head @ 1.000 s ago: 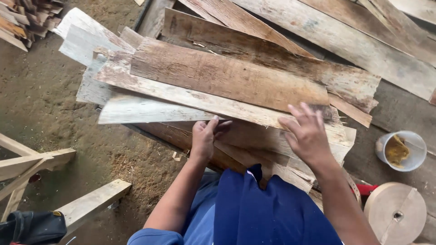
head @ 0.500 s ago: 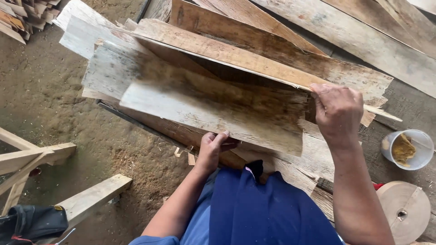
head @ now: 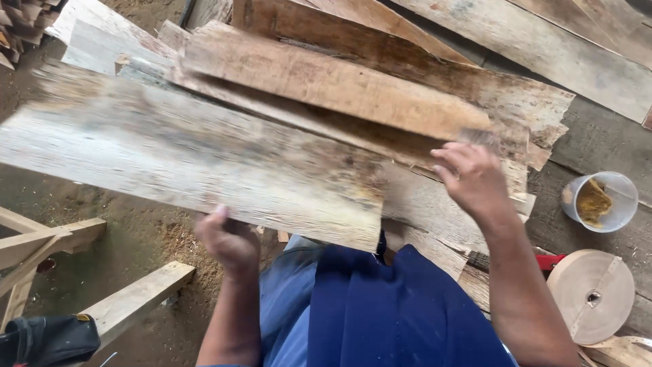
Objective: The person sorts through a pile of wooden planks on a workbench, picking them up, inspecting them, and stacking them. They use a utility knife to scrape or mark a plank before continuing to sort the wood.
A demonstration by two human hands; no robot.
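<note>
The sheet (head: pixel 197 170) is lifted off the pile (head: pixel 407 95) – left hand (head: pixel 229 239) fingers hold its near edge, right hand (head: pixel 472 178) is loose and half open beside it. It is not yet set down anywhere.

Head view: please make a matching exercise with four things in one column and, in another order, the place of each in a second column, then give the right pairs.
Things:
1. grey veneer sheet
2. plastic cup with yellowish paste
3. roll of paper tape
4. right hand

Places:
A. lying flat on the floor, lower right
B. over the stacked veneer sheets, fingers spread
C. held at its near edge by the left hand
D. standing on the floor at the right, above the roll

Pairs: 1-C, 2-D, 3-A, 4-B
</note>
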